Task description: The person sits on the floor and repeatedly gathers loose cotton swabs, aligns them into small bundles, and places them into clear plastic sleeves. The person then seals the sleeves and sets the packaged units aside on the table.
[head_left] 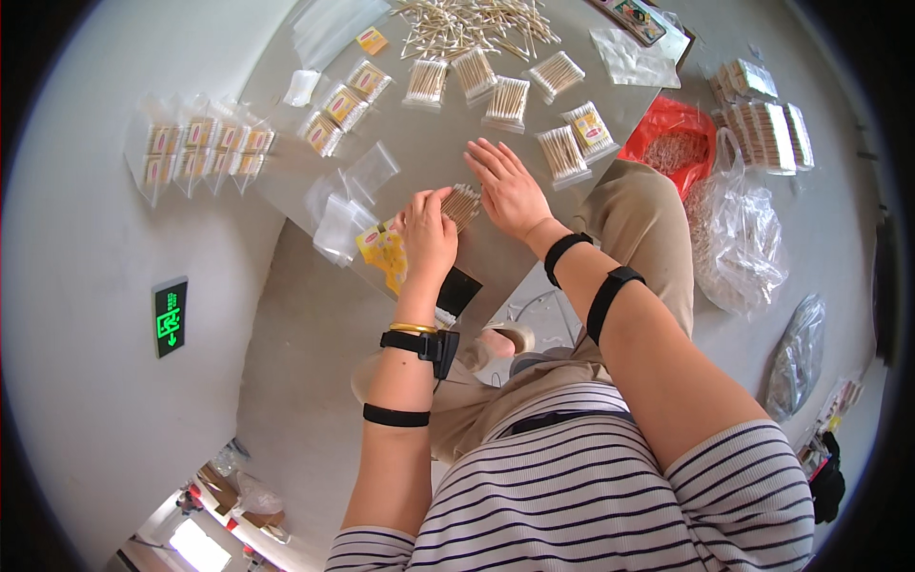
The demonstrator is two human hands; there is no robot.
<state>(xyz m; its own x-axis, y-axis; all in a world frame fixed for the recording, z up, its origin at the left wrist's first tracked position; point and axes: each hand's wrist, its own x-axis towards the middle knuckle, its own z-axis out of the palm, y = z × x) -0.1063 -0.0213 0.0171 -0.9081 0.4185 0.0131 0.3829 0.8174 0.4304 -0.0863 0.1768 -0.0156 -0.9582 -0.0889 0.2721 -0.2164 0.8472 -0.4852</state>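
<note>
My left hand [428,236] curls its fingers over a bundle of cotton swabs [462,204] low on the grey table. Beside the bundle's right end, my right hand [513,191] is held flat with its fingers stretched out, holding nothing. Whether its palm touches the swab tips, I cannot tell. Yellow printed cards [384,255] lie just left of my left hand, partly covered by it. Clear empty bags [345,219] are spread beyond them. Ahead of my right hand sit filled swab packs [508,100], several in all.
A loose swab pile [472,29] covers the table's far side. Packs with yellow labels [345,105] lie far left. A red bag [672,138] and a clear bag of swabs [734,234] stand beyond the right edge. Bagged packs [195,148] are at the left.
</note>
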